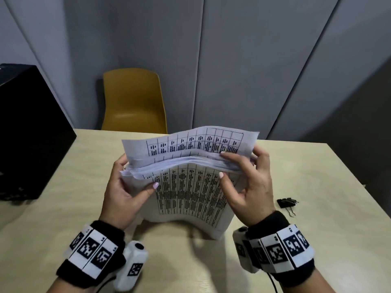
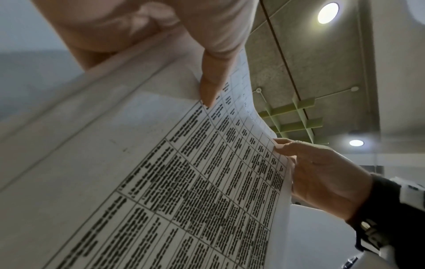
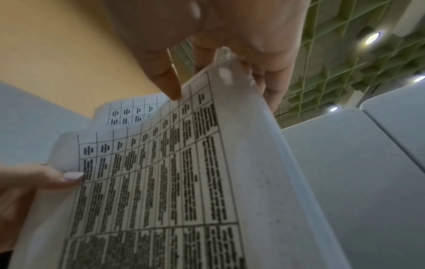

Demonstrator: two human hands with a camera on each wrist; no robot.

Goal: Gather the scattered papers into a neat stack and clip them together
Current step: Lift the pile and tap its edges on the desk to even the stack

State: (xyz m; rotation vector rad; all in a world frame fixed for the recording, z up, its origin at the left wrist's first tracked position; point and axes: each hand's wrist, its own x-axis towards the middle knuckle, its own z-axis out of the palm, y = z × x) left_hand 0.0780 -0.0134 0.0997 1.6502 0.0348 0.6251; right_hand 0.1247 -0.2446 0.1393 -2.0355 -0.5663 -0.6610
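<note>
Held upright on edge over the pale wooden bench [image 1: 296,176]: thick stack of white printed paper sheets [image 1: 190,193], limp, bowing, top edges uneven. Left hand [image 1: 120,191] and right hand [image 1: 247,187], each grip pinching a side edge. Likely best squared there. Black binder clip [image 1: 286,202] near right; mustard plastic chair [image 1: 133,100] far.

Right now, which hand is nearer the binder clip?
Right. The right hand grips the papers on the side where the binder clip lies on the table; the left hand holds the far side.
</note>
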